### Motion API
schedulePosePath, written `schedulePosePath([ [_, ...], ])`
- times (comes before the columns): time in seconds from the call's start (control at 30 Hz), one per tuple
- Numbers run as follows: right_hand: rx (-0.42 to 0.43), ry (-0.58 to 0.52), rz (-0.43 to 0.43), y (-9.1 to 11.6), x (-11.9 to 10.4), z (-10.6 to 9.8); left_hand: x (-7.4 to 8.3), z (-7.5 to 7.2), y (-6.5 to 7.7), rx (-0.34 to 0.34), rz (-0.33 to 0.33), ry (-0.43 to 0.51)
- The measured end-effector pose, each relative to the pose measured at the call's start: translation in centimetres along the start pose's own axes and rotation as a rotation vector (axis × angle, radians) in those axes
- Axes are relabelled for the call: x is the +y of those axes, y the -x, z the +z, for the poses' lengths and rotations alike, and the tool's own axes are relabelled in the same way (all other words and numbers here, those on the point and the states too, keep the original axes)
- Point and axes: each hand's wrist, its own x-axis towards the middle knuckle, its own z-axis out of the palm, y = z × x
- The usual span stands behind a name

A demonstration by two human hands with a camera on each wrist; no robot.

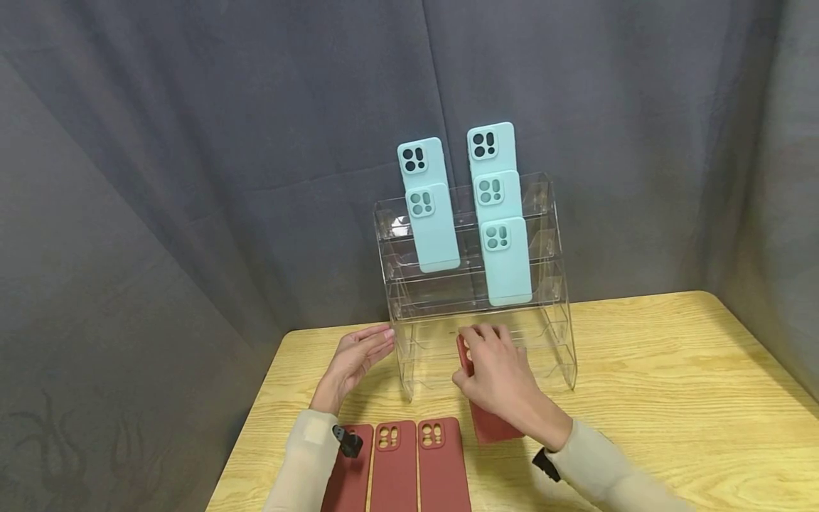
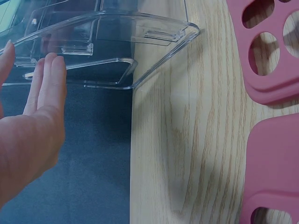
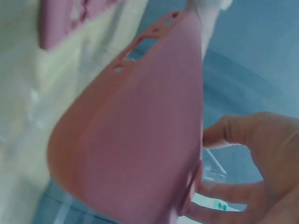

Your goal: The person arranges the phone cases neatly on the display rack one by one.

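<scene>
This looks like the picking-up part: your right hand [image 1: 498, 366] pinches a red case [image 1: 493, 425] in front of the clear rack [image 1: 441, 290], your straight-fingered left hand [image 1: 358, 355] is by the rack's left side, so maybe lift the case in next.

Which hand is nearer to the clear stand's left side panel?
Left. The left hand is beside the panel, touching or almost touching it; the right hand is farther right, in front of the stand, holding a red phone case.
</scene>
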Motion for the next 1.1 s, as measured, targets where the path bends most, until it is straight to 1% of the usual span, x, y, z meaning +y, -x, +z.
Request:
schedulePosePath([
  [0.2,0.139,-0.044,-0.064,-3.1,-0.8,-2.6,0.0,0.0,0.0,-0.002,-0.001,-0.001],
  [0.37,0.247,-0.063,-0.125,-5.5,-1.6,-4.1,0.0,0.0,0.0,-0.013,0.003,-0.003],
  [0.5,0.311,-0.073,-0.157,-7.2,-2.2,-5.1,-0.2,0.0,-0.1,-0.009,0.001,0.004],
  [0.6,0.345,-0.080,-0.165,-8.3,-2.6,-5.5,-0.2,0.0,-0.2,0.011,-0.005,0.013],
  [0.8,0.407,-0.064,-0.195,-10.5,-2.7,-5.5,-0.1,0.2,-0.1,0.012,-0.005,0.011],
  [1.0,0.471,-0.011,-0.277,-12.5,-2.5,-4.4,-0.1,0.0,-0.2,0.012,-0.005,0.018],
  [1.1,0.503,0.018,-0.298,-13.2,-2.4,-3.6,-0.1,0.0,-0.2,0.007,-0.007,0.021],
])
